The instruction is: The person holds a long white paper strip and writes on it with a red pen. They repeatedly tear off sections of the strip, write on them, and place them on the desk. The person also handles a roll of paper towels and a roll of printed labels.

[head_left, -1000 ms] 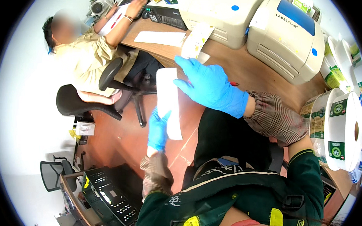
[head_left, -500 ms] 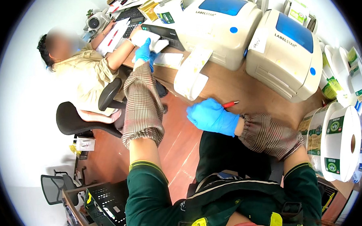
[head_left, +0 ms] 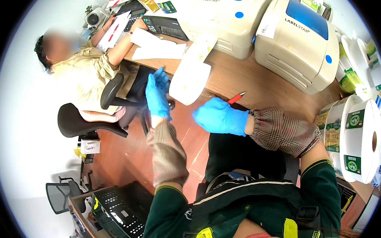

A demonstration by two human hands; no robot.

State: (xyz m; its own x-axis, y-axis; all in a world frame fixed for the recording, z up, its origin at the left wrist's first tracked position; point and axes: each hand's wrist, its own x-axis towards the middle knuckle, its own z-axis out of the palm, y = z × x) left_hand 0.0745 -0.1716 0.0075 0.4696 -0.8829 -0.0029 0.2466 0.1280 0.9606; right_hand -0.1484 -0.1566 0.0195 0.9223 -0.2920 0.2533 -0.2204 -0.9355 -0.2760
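Just left of a white label strip (head_left: pixel 189 85) hanging from the middle label printer (head_left: pixel 227 26), my gloved left hand (head_left: pixel 157 92) is raised with fingers extended and nothing visible in it. My right hand (head_left: pixel 218 115), in a blue glove, is curled at the desk's front edge; whatever it may hold is hidden. A red pen (head_left: pixel 236 98) lies just beyond it. Loose white strips (head_left: pixel 155 50) rest on the desk farther back. A second printer (head_left: pixel 293 46) stands to the right.
A seated co-worker (head_left: pixel 80 77) works at the left end of the desk (head_left: pixel 248 86) among papers, a keyboard and a small black device (head_left: pixel 165 26). Label rolls (head_left: pixel 353 137) stack at the right. A black chair (head_left: pixel 69 124) and a perforated black cabinet (head_left: pixel 118 211) are at left.
My left hand has gone up to the desk and come back down, leaving the white strip among the papers there. My right hand has dropped from its raised position to the desk edge, fingers curled.
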